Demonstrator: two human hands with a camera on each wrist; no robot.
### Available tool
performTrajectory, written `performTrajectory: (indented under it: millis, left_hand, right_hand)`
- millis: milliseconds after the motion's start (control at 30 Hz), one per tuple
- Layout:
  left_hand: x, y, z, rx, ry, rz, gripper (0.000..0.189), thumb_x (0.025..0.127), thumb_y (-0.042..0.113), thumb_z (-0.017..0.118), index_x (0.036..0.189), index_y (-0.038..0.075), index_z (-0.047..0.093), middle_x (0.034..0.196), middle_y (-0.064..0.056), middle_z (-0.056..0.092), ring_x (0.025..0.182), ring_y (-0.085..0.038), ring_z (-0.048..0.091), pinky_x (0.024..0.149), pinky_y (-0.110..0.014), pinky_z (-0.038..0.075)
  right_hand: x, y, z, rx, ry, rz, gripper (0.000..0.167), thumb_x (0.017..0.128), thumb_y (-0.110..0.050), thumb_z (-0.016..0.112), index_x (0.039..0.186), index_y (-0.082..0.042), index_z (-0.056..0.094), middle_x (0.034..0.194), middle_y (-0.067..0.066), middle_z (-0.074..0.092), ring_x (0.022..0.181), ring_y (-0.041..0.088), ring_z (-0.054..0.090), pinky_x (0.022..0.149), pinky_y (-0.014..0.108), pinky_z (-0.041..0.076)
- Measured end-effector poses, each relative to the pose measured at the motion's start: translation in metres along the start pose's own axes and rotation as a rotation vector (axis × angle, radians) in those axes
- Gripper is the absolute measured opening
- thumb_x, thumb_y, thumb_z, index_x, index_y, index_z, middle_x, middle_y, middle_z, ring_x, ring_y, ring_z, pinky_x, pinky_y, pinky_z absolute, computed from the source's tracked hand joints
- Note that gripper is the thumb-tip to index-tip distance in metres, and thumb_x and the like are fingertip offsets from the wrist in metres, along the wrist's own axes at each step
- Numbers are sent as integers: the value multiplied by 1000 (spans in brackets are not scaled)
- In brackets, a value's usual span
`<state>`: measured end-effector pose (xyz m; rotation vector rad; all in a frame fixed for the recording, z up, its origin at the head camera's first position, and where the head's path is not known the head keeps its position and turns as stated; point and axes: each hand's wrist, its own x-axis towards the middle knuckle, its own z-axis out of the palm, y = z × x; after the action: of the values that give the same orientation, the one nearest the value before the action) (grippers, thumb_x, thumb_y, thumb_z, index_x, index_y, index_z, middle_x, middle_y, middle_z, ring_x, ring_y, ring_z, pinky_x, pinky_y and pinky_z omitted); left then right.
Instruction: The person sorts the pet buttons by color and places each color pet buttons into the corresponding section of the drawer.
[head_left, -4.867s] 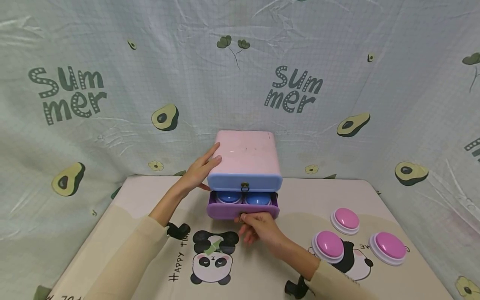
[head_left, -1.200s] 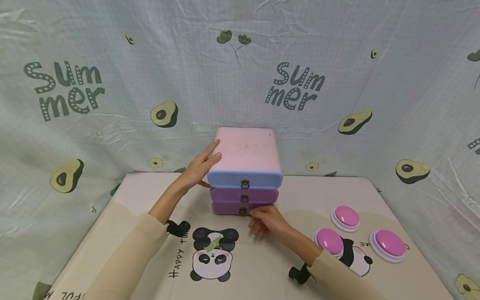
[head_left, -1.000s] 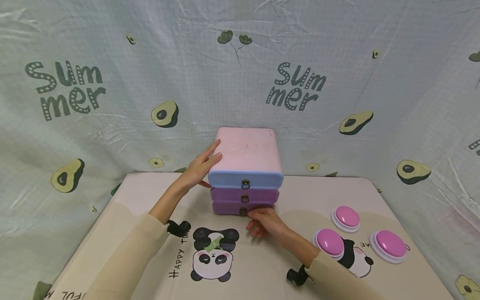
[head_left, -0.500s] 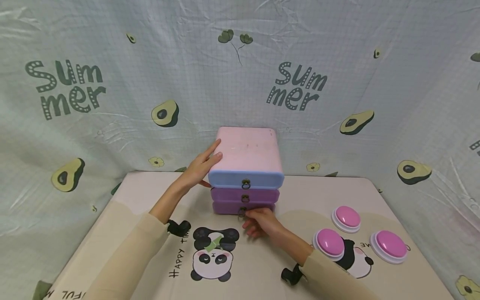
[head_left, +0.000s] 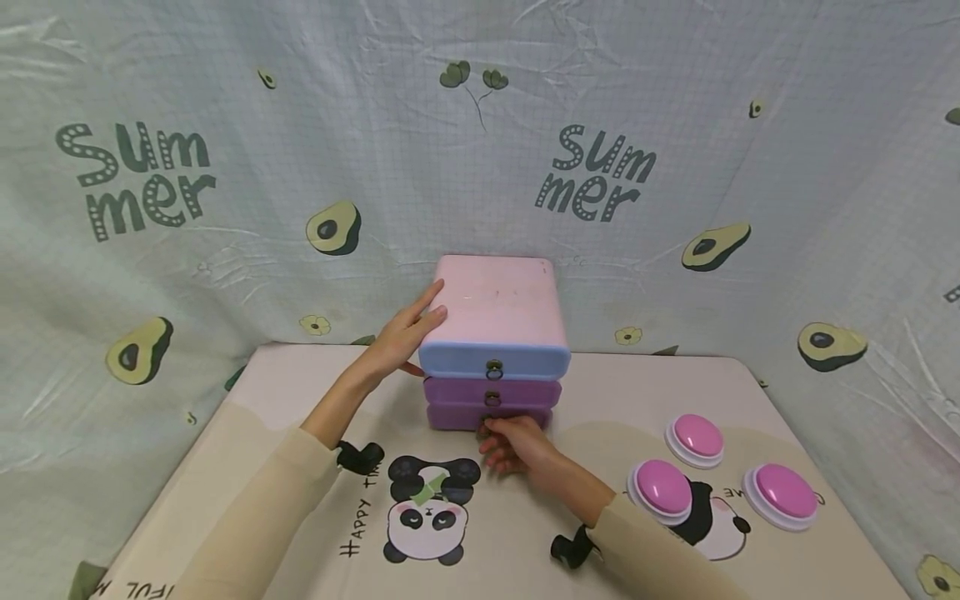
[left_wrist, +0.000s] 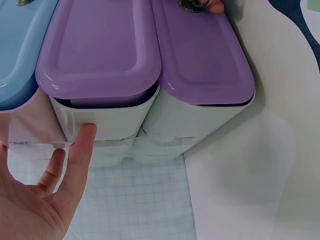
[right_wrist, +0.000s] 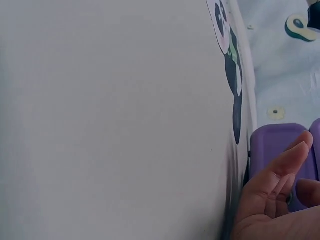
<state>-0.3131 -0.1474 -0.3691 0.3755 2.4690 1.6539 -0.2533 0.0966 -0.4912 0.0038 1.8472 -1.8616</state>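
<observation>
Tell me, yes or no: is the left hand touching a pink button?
No, the left hand rests against the drawer unit, away from the pink buttons.

Hands [head_left: 394, 343] [head_left: 525, 446] apart, left one higher

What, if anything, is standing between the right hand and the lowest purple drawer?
Nothing visible stands between them. The right hand is at the front of the lowest purple drawer, with its fingertips at the ring handle. The pink buttons lie off to the right, not between them.
</observation>
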Motion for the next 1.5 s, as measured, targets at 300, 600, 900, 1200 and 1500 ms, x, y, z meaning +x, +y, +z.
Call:
performTrajectory:
  millis: [300,600,900,1200,1500]
  left_hand:
    - [-1,0,0,-3,2,-4,65,102,65,47,159,58,18,172,-10,23,131,-46,55,68,-55,64]
    - [-2,-1,0,2,-6,3,65,103,63,46,160,56,16,171,-13,24,132,-48,54,74,-63,61]
    - [-3,1,0,-2,-2,-10,66,102,65,47,159,58,16,171,-11,23,133,-46,54,75,-61,62]
    - [-5,0,0,-18,-11,-19,64,103,62,46,159,58,16,165,-19,33,129,-46,56,74,-60,63]
    - [-3,0,0,-24,-2,-17,64,101,65,48,158,61,18,164,-16,35,130,-44,57,73,-56,64]
  right_hand:
    - [1,2,6,0,13,12,41,107,-26,55,123,10,65,65,-9,68,49,0,57,47,18,50]
    - [-3,3,10,8,44,-21,33,107,-19,53,116,11,66,62,-6,68,46,1,57,45,19,50]
    - [-9,4,8,-50,73,-40,31,106,-19,56,113,9,68,62,-5,68,47,3,58,44,19,51]
    - [-10,8,5,-72,75,-41,33,106,-19,56,113,10,70,62,-5,67,47,3,59,45,19,51]
    - [-10,4,2,-107,56,-55,34,105,-18,57,112,11,71,61,-6,66,47,3,60,46,20,52]
